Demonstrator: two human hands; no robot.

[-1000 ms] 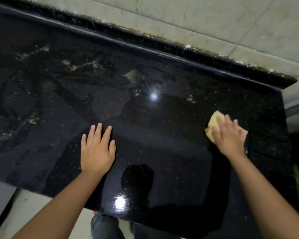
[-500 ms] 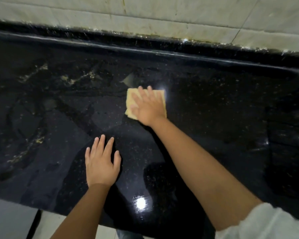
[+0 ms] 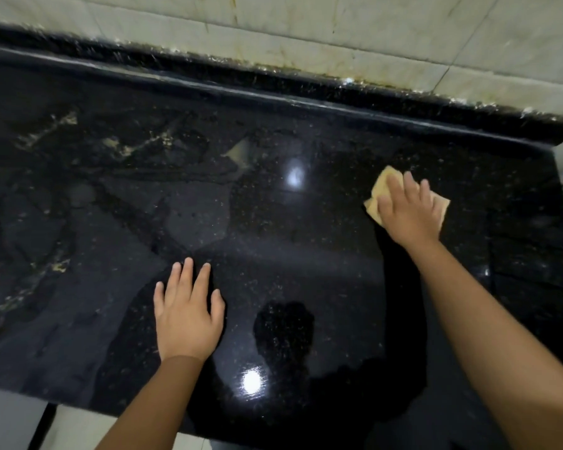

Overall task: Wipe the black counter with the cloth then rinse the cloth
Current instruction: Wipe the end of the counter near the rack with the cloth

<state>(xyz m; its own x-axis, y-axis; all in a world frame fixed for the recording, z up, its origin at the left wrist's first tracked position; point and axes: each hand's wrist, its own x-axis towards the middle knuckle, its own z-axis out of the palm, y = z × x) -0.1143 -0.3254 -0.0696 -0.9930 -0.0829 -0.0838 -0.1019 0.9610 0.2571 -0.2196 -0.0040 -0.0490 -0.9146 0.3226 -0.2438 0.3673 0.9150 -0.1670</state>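
Black surface streaked left of the cloth. Right hand presses it flat; left hand lies spread. Risk: smearing grime if unrinsed.

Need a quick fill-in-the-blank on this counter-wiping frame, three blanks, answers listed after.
1. The right hand presses a yellow ____ flat on the black counter.
2. The ____ hand rests on the counter, palm down and holding nothing.
3. Behind the counter stands a pale ____ wall.

Missing words: cloth; left; tiled
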